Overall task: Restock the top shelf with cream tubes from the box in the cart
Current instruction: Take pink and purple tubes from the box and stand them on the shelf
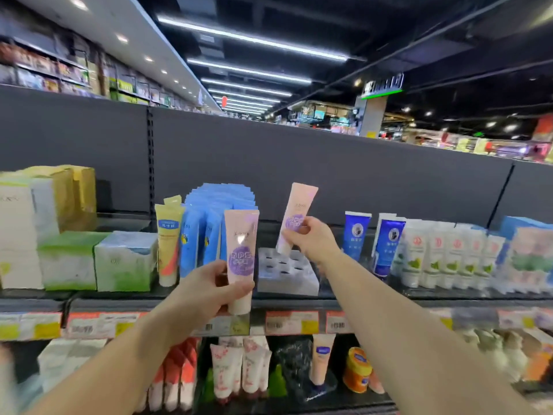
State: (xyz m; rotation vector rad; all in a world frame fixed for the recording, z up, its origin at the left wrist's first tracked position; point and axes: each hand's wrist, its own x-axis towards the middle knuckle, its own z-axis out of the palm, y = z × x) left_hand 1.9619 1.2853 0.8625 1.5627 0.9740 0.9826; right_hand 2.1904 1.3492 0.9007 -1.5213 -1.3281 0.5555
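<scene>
Left hand (209, 290): fingers curled round the lower part of a pale pink plastic cream tube with a purple label (241, 259), held upright with its cap end down, in front of the shelf edge.
Right hand (309, 238): pinches a second pink cream tube of the same kind (294, 217) at its purple label — thumb on the front, fingers behind; the tube tilts slightly right.
Holder: the second tube's lower end is at the back of a clear plastic tray with round sockets (287, 272) on the dark top shelf (344, 298).
Neighbours: blue sachet packs (209, 223) left of the tray, dark blue tubes (386, 247) to its right.
</scene>
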